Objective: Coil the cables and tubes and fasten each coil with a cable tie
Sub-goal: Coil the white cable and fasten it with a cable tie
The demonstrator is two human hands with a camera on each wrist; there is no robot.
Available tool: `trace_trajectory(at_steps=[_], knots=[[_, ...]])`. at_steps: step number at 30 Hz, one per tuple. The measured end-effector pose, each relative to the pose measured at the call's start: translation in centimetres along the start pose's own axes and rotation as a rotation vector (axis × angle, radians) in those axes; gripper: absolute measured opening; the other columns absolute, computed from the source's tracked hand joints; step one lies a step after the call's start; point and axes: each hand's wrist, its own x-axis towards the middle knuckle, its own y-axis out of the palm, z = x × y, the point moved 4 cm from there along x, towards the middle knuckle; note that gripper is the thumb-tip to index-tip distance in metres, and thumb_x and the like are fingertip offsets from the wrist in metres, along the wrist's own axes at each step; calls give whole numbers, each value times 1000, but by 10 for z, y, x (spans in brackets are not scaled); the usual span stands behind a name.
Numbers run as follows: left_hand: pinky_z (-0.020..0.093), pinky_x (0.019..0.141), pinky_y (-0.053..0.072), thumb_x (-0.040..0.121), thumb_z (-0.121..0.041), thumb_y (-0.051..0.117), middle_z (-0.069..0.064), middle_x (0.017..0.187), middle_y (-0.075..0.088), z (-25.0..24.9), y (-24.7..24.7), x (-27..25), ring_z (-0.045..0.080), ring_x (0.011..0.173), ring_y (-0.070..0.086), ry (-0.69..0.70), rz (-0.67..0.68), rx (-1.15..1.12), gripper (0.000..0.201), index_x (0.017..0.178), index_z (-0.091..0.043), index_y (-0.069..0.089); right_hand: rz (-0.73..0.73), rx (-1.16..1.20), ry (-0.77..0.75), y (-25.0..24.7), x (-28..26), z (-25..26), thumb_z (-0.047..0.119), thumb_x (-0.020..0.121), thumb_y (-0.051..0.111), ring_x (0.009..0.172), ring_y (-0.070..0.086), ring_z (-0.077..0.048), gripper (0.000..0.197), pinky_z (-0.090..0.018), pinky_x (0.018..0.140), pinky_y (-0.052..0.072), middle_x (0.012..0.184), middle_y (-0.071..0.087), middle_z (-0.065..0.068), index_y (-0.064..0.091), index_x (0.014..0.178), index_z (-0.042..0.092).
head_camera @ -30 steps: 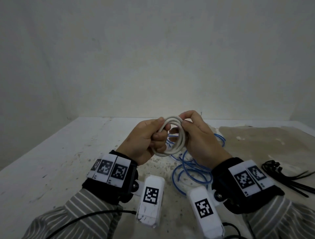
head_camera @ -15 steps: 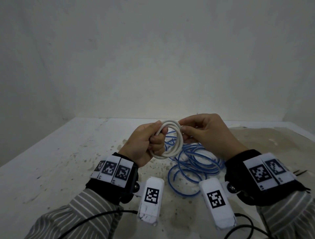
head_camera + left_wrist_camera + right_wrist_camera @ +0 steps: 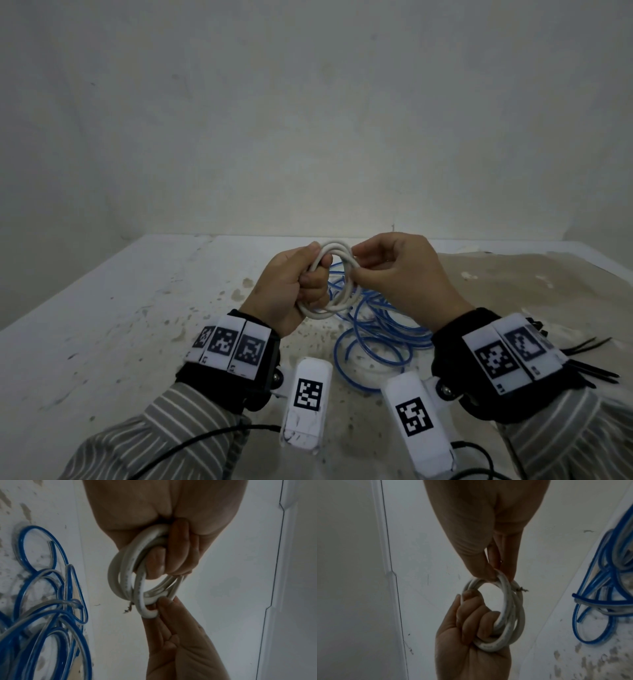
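- The left hand [image 3: 287, 291] is gripping a small white coil [image 3: 337, 298], fingers curled tight through its loops, holding it just above the counter [image 3: 102, 325].
- The right hand [image 3: 400, 274] is pinching the coil's far right side between thumb and fingertips [image 3: 489, 573], grip closed on the strands.
- A frayed cable end [image 3: 521, 588] is sticking out near the right hand's pinch.
- A loose tangle of blue tube [image 3: 373, 329] is lying on the counter under and just beyond the hands.
- Black ties [image 3: 589, 363] are lying at the right, partly hidden by the right wrist.
- To do this step well, I judge the left hand should be keeping all loops bunched together while the right is tucking the loose end flat, so the coil is not springing open before a tie goes on.
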Motion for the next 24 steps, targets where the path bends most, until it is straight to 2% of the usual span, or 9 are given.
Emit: trace_trajectory(at_steps=[5, 7, 9, 13, 16, 21, 24], knots=[[15, 38, 22, 99, -22, 28, -9, 40, 28, 2, -8, 1, 3, 31, 20, -8, -1, 62, 37, 71, -6, 47, 61, 155, 128, 5, -3, -8, -4, 71, 74, 53, 65, -11, 15, -19, 54, 53, 64, 67, -7, 65, 80, 5], [16, 39, 21, 99, -21, 28, -9, 40, 28, 4, -9, 2, 3, 31, 20, -10, 8, 95, 37, 71, -6, 46, 84, 166, 166, 7, -4, -12, -4, 74, 71, 51, 64, -10, 12, -19, 53, 52, 63, 66, -7, 64, 79, 4], [18, 41, 19, 99, -21, 27, -9, 40, 29, 6, -11, 3, 4, 32, 20, -14, 7, 130, 37, 71, -5, 46, 108, 150, 195, 10, -4, -16, -2, 77, 69, 55, 65, -14, 9, -25, 58, 56, 67, 67, -11, 64, 80, 4], [21, 43, 16, 99, -22, 27, -9, 39, 29, 8, -15, 4, 4, 32, 20, -35, -14, 166, 38, 70, -6, 46, 124, 171, 240, 15, -5, -20, -2, 80, 67, 72, 69, -34, 8, -42, 73, 58, 79, 70, -23, 64, 87, -3], [21, 42, 16, 100, -22, 27, -9, 39, 29, 9, -17, 5, 4, 32, 20, -40, -26, 152, 39, 70, -6, 45, 119, 220, 264, 17, -5, -20, -4, 81, 65, 74, 68, -36, 7, -46, 75, 58, 81, 69, -25, 64, 87, -2], [18, 40, 18, 99, -22, 28, -9, 38, 29, 14, -18, 6, 4, 31, 20, -47, -34, 147, 39, 68, -6, 46, 136, 215, 297, 18, -6, -19, -4, 83, 62, 58, 67, -21, 14, -31, 59, 59, 66, 68, -12, 55, 90, 6], [16, 38, 21, 99, -21, 28, -8, 38, 29, 17, -17, 7, 4, 31, 20, -45, -33, 126, 39, 68, -6, 46, 123, 202, 291, 17, -6, -20, -5, 82, 63, 56, 67, -19, 16, -28, 55, 58, 65, 68, -10, 54, 87, 8]])
